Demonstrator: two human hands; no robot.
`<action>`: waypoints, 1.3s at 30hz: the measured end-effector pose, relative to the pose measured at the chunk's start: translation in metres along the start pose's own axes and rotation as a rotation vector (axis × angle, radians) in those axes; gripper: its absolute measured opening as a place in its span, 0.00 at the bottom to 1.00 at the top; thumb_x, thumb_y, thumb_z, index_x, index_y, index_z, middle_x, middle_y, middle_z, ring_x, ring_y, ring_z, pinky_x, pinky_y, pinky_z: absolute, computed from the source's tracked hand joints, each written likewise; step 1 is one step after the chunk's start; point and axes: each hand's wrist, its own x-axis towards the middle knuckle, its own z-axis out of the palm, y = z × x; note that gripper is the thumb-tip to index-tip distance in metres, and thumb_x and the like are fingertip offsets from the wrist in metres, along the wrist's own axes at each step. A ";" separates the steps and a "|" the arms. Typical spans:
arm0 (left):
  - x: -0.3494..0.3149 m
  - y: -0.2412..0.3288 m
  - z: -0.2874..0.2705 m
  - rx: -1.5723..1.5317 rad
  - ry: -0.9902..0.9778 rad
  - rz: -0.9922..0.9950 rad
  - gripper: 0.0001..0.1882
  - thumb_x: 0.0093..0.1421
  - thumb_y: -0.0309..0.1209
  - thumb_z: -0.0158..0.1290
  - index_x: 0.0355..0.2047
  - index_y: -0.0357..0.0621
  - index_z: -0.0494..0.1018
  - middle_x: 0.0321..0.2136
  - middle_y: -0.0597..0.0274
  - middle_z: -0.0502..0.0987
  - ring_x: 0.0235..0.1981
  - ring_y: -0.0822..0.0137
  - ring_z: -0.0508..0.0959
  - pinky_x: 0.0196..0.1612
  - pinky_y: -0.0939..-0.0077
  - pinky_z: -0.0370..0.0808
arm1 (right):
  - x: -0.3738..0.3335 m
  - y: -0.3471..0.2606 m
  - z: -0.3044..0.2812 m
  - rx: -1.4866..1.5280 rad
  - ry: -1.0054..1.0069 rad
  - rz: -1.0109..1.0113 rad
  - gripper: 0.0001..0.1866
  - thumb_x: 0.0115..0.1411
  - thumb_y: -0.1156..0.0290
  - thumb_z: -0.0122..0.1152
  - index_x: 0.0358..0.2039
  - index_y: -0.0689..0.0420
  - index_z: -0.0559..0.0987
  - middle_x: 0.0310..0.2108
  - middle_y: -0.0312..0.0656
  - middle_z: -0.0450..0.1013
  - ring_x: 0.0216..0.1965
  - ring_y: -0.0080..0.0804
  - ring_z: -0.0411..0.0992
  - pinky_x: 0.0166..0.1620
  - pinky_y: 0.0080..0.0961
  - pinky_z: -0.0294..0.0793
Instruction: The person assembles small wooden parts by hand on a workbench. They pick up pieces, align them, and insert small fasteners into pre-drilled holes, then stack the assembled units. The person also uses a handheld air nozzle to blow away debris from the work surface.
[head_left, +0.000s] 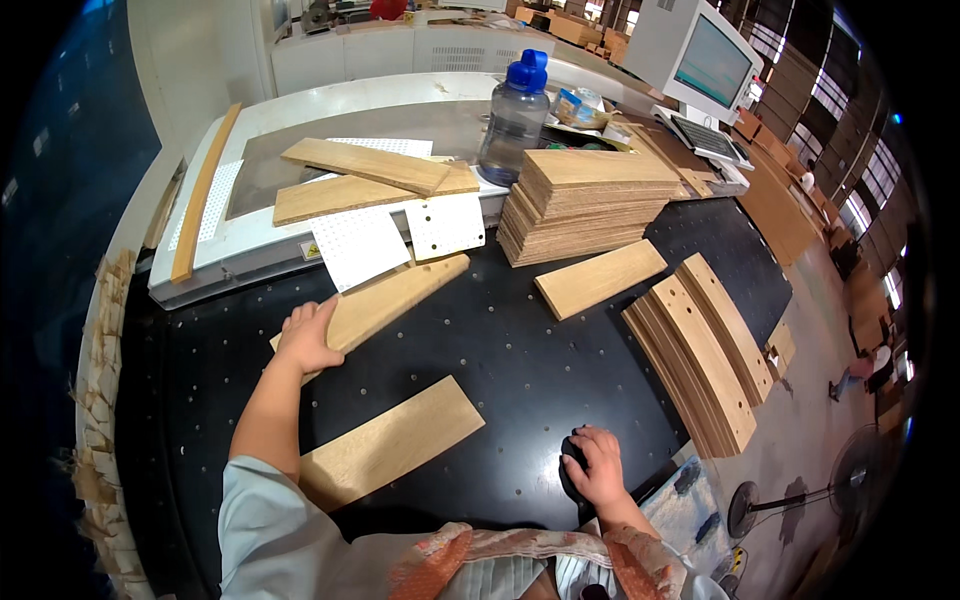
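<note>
My left hand (310, 338) grips the near left end of a light wooden board (395, 300), fingers over the top and thumb at its lower edge. The board lies slanted on the black work table and has holes near its far end. My right hand (597, 468) rests on the table at the front right, fingers curled and thumb apart. A dark patch shows under it, and I cannot tell whether it is an object or a shadow. Between my arms lies a plain wooden board (395, 440). Another single board (600, 280) lies beyond my right hand.
Stacked boards (590, 205) stand at the back, beside a blue-capped water bottle (515, 120). Curved drilled wooden pieces (700, 360) are piled at the right edge. Boards (370, 180) and perforated white sheets (360, 248) lie on the white machine bed (185, 270). A monitor (705, 65) stands back right.
</note>
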 end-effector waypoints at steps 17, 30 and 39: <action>-0.125 0.037 0.001 -0.013 0.226 0.280 0.36 0.46 0.49 0.65 0.54 0.48 0.70 0.53 0.51 0.67 0.56 0.49 0.65 0.60 0.54 0.60 | -0.011 0.006 0.003 0.034 0.071 0.033 0.16 0.47 0.69 0.67 0.38 0.57 0.79 0.45 0.45 0.73 0.50 0.47 0.69 0.56 0.43 0.65; -0.206 0.075 0.021 0.129 0.000 0.096 0.50 0.34 0.48 0.66 0.60 0.50 0.64 0.47 0.47 0.68 0.51 0.50 0.67 0.54 0.56 0.63 | -0.011 0.012 0.008 0.059 0.050 0.032 0.16 0.46 0.70 0.67 0.38 0.57 0.79 0.45 0.45 0.73 0.52 0.47 0.68 0.56 0.43 0.65; -0.184 0.017 -0.059 0.148 0.242 0.225 0.43 0.31 0.44 0.65 0.54 0.52 0.72 0.50 0.43 0.69 0.52 0.46 0.68 0.55 0.55 0.64 | -0.012 0.009 0.006 0.060 0.049 0.061 0.15 0.44 0.74 0.66 0.36 0.58 0.79 0.43 0.47 0.74 0.49 0.50 0.70 0.54 0.43 0.66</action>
